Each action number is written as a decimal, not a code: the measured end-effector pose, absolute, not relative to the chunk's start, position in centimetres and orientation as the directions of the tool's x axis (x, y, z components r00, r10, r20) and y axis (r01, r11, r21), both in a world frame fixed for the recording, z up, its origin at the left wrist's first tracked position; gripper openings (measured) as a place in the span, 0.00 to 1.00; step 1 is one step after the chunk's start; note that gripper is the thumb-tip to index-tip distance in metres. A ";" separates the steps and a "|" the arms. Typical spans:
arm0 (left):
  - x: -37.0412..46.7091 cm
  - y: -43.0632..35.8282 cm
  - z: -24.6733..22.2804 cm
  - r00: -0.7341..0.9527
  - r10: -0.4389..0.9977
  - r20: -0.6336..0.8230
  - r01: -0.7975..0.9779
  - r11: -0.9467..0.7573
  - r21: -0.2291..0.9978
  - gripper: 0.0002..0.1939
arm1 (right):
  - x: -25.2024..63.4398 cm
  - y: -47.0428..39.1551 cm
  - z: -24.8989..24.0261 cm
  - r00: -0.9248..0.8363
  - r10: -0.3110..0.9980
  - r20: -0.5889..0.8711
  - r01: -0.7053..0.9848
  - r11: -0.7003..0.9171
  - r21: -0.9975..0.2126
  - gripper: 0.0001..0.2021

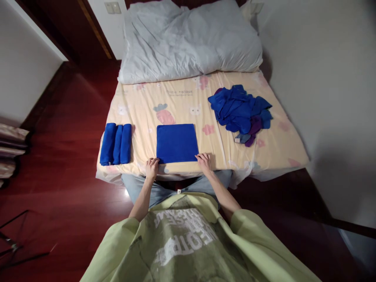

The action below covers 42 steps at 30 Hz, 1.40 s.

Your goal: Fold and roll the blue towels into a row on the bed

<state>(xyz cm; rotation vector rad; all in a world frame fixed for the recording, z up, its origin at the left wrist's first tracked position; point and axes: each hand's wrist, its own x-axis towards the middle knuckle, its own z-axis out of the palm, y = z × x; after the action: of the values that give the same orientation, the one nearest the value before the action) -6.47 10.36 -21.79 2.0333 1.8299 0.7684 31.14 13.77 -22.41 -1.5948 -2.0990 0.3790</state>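
A blue towel (177, 143) lies flat as a rectangle on the bed, right in front of me. My left hand (152, 168) pinches its near left corner, and my right hand (203, 162) pinches the near right corner. Left of it, several blue rolled towels (114, 144) lie side by side close to the bed's front edge. Over to the right is a loose heap of crumpled blue cloths (239, 109), with some purple and grey-blue pieces among them.
The bed (182, 107) has a pale yellow printed sheet. White bedding (190, 39) is bunched against the headboard. A wall (323, 98) runs along the right side. On the dark red floor (64, 176) at lower left stands a black stand's leg (14, 247).
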 end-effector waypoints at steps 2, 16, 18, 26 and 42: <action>-6.9 9.7 -21.6 0.068 0.982 0.175 0.814 -0.156 0.559 0.17 | 31.8 13.2 -22.2 -0.269 0.944 0.189 0.818 0.328 -0.473 0.20; -6.7 11.4 -21.3 0.063 0.984 0.168 0.844 -0.143 0.517 0.18 | 31.3 13.3 -21.8 -0.219 0.949 0.227 0.849 0.300 -0.434 0.24; -7.5 10.3 -21.2 0.111 0.980 0.163 0.841 -0.180 0.510 0.18 | 31.9 12.1 -21.5 -0.250 0.946 0.206 0.833 0.319 -0.452 0.23; -7.7 5.8 -23.4 0.021 0.984 0.178 0.779 -0.128 0.614 0.21 | 32.4 7.7 -22.0 -0.213 0.947 0.239 0.751 0.315 -0.581 0.21; -7.7 7.6 -22.1 -0.037 0.997 0.071 0.682 -0.027 0.731 0.13 | 33.1 9.9 -22.8 -0.096 0.992 0.078 0.491 0.115 -0.864 0.12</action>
<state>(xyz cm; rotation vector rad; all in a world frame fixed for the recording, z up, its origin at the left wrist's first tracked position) -7.71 7.55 -22.06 1.7550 1.7660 0.8429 33.08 9.90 -22.78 -1.4621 -1.6842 0.8947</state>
